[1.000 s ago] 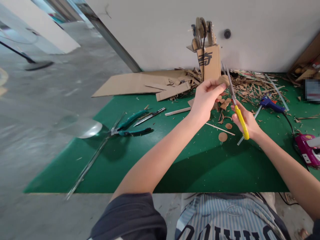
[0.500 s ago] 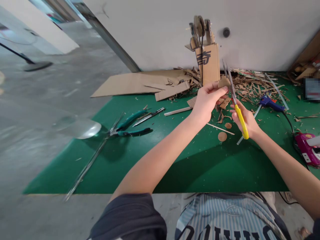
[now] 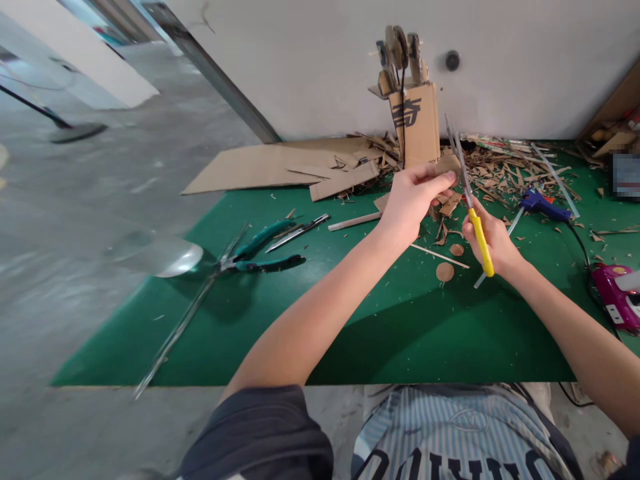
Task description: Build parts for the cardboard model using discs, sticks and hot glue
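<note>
Pinched in my left hand (image 3: 413, 197) is a small piece of cardboard (image 3: 447, 164), its lower part covered by my fingers. My right hand (image 3: 493, 240) grips yellow-handled scissors (image 3: 480, 243), blades pointing up and away from me. The blades are slightly apart, at the right edge of the cardboard piece. Below my hands, a larger cardboard disc (image 3: 445, 271) and a smaller disc (image 3: 457, 250) lie on the green table (image 3: 380, 320), near a thin stick (image 3: 440, 256).
Behind my hands stands a cardboard box with round parts on top (image 3: 421, 127), amid cardboard scraps (image 3: 500, 170). A blue glue gun (image 3: 544, 205) and a magenta power strip (image 3: 617, 297) are on the right. Green-handled pliers (image 3: 265, 263), a utility knife (image 3: 299, 233) and flat cardboard (image 3: 260, 167) lie left.
The scissors' blades have closed a little, and the yellow handle has shifted slightly left. My left hand still holds the cardboard piece in nearly the same spot.
</note>
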The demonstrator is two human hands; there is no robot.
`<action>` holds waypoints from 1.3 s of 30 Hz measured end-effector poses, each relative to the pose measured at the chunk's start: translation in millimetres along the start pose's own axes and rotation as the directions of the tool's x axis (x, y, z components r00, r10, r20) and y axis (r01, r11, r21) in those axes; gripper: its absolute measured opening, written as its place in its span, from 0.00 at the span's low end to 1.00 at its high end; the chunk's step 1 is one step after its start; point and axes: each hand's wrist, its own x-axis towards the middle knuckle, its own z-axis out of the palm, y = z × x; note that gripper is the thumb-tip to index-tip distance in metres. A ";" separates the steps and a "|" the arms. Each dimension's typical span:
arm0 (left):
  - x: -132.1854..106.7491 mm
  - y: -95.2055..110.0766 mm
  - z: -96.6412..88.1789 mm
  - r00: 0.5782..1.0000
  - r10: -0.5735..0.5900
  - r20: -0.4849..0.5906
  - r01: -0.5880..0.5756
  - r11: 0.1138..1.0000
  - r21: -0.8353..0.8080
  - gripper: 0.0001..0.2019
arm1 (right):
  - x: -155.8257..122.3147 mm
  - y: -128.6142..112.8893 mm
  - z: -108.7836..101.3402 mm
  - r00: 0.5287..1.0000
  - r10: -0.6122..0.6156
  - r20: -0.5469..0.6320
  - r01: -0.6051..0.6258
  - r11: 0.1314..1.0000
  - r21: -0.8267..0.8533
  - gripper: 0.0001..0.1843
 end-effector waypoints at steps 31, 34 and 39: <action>4.5 -13.2 3.6 0.997 0.079 0.003 -0.079 0.996 -0.042 0.10 | 1.3 8.3 4.7 0.998 0.014 -0.060 -0.015 1.000 -0.013 0.43; 5.4 -17.7 4.5 0.998 0.058 -0.005 -0.058 0.997 -0.044 0.11 | 1.8 11.2 4.9 0.998 -0.023 -0.058 0.022 0.999 -0.031 0.42; 5.7 -17.3 2.8 0.993 0.118 0.002 -0.118 0.992 -0.040 0.12 | 1.4 14.9 5.6 0.997 -0.046 -0.068 0.042 0.997 -0.058 0.40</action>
